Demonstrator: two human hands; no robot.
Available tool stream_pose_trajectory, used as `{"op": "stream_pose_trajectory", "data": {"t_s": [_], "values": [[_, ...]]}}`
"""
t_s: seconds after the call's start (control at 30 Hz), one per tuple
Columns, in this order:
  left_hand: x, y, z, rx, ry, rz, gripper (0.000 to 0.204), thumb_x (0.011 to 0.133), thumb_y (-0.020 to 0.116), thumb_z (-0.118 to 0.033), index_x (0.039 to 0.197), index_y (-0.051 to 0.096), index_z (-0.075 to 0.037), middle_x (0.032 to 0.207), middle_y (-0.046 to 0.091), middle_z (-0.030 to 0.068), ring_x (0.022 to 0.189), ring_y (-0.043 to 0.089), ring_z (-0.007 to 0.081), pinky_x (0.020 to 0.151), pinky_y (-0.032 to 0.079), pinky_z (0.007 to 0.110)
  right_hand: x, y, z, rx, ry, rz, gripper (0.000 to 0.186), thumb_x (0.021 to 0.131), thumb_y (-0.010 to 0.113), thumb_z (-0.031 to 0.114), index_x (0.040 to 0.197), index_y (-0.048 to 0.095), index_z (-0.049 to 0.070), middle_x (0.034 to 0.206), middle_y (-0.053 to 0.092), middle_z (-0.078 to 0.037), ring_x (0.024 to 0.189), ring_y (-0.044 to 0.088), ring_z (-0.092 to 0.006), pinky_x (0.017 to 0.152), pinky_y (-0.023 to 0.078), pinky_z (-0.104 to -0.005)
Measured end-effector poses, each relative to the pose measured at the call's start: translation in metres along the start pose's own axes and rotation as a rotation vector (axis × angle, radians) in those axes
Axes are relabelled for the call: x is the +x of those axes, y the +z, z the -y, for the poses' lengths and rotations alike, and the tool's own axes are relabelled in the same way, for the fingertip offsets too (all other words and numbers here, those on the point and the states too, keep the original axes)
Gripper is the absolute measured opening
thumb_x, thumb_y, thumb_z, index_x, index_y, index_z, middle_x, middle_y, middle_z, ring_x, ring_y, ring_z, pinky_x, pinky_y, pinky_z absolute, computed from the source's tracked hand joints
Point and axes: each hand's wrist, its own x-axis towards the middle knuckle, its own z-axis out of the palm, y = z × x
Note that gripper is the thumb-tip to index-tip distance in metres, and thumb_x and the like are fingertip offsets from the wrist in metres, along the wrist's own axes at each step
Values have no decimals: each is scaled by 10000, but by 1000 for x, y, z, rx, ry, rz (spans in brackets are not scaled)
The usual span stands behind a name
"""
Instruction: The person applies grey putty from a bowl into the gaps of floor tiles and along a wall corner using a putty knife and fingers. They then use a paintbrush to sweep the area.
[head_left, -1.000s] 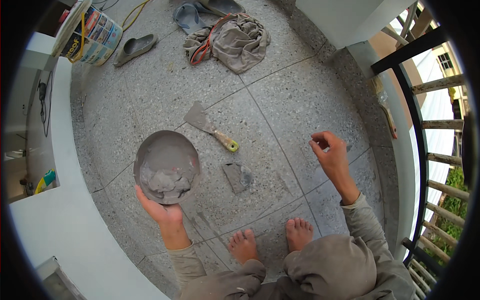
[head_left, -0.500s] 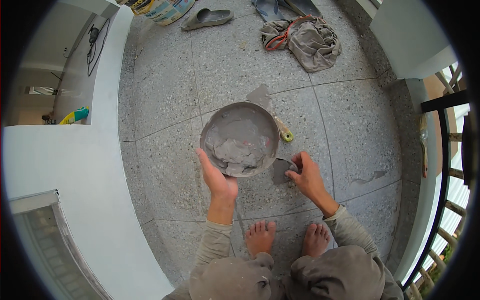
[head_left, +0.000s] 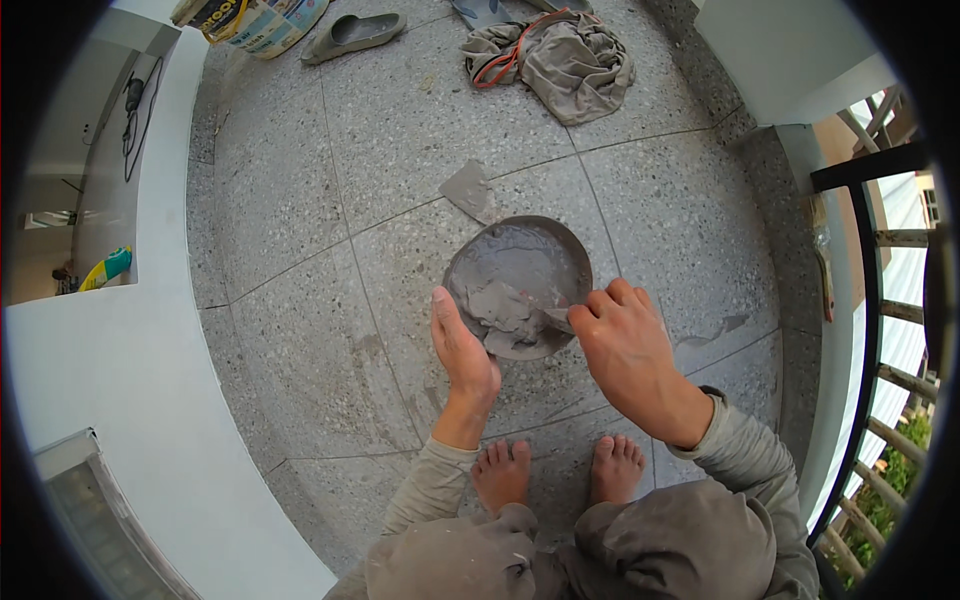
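My left hand (head_left: 467,352) grips a round, shallow bowl (head_left: 586,262) from its near left side, thumb along the outer wall and fingers underneath, mostly hidden. Wet grey putty (head_left: 498,308) lies heaped in the near part of the bowl and smeared over its bottom. In my right hand (head_left: 638,345) is a thin, flat scraper (head_left: 556,318), coated grey; its edge dips into the putty at the bowl's right side. On the floor just beyond the bowl shows the blade of a putty knife (head_left: 466,190), its handle hidden behind the bowl.
Speckled tile floor (head_left: 290,340) surrounds my bare feet (head_left: 502,474). Farther off are a crumpled grey cloth (head_left: 580,68), a slipper (head_left: 355,38) and a bucket (head_left: 262,28). A white ledge (head_left: 110,370) runs along the left; a black railing (head_left: 876,300) and a paintbrush (head_left: 823,262) are right.
My right hand has moved from beside the bowl to over its right rim, bringing the scraper into the putty. The bowl now covers the putty knife's handle. The whole view has shifted.
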Motion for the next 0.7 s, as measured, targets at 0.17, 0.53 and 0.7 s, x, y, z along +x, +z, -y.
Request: {"op": "stream_pose_trajectory", "data": {"t_s": [0.17, 0.53, 0.7], "values": [[0, 6, 7, 94, 83, 3, 547, 1114, 369, -439, 1370, 481, 31, 1309, 585, 141, 1168, 588, 207, 993, 485, 335, 8, -2, -2, -6, -25, 251, 112, 786, 686, 97, 851, 736, 20, 871, 714, -178, 934, 684, -331, 800, 535, -415], [-6, 5, 13, 16, -155, -75, 610, 1097, 391, -464, 1417, 437, 53, 1403, 534, 175, 1269, 556, 283, 1057, 477, 393, -15, -9, -64, 1110, 204, 418, 264, 906, 750, 186, 1098, 728, 6, 896, 739, -65, 804, 665, -141, 735, 525, -316], [11, -17, 9, -12, -162, -41, 636, 1091, 401, -475, 1462, 411, 41, 1446, 507, 174, 1308, 526, 293, 1091, 452, 421, -30, -14, -140, 1327, 598, -121, 281, 959, 709, 192, 1160, 707, -5, 957, 699, 8, 842, 594, -49, 750, 497, -250]]}}
